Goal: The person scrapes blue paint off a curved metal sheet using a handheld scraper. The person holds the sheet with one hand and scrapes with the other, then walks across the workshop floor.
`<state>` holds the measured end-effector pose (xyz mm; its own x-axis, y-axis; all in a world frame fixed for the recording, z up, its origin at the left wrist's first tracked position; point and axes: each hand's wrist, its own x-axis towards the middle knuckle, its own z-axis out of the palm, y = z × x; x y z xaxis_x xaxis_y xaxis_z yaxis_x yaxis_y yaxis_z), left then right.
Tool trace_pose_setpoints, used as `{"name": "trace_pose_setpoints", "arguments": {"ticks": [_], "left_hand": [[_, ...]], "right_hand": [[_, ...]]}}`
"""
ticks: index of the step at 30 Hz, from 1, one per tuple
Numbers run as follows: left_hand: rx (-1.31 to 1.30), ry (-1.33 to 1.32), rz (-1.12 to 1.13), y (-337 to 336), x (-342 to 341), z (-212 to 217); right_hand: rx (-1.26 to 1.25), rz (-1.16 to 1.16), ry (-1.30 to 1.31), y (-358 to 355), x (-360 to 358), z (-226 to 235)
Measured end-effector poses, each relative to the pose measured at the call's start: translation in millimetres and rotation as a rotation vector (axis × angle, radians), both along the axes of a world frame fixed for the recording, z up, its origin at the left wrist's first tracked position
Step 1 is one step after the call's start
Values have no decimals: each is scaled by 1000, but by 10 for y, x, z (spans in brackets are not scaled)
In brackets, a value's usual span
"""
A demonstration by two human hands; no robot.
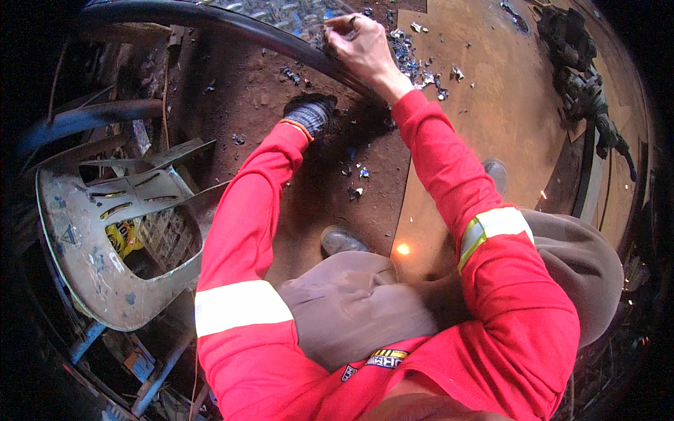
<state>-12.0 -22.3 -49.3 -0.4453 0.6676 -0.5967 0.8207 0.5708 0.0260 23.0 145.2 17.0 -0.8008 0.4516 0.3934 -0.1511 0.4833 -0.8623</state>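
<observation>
Bare right hand [361, 52] at 12 o'clock, fingers bent beside the debris-strewn panel [309, 15]; whether it grasps anything cannot be told. Gloved left hand [311, 116] between 11 and 12, its grip indistinct in shadow. Dark tube [281, 44] at 11; pale plastic chair [91, 266] at 9.

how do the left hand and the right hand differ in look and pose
The left hand wears a grey and black glove with an orange cuff; the right hand is bare.
The left hand sits lower in the view, below the dark curved bar; the right hand reaches over it, fingers bent.
Both come out of red sleeves with reflective bands.
</observation>
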Motion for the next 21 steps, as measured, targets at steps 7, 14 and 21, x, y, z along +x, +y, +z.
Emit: {"name": "trace_pose_setpoints", "arguments": {"ticks": [7,14,21], "left_hand": [[-5,27,-26,48,-4,-25],[-39,13,3,96,26,192],[-54,0,7,126,54,301]], "right_hand": [[113,-9,59,-111,94,-90],[209,-29,18,-196,52,22],[215,22,-20,-221,64,68]]}}
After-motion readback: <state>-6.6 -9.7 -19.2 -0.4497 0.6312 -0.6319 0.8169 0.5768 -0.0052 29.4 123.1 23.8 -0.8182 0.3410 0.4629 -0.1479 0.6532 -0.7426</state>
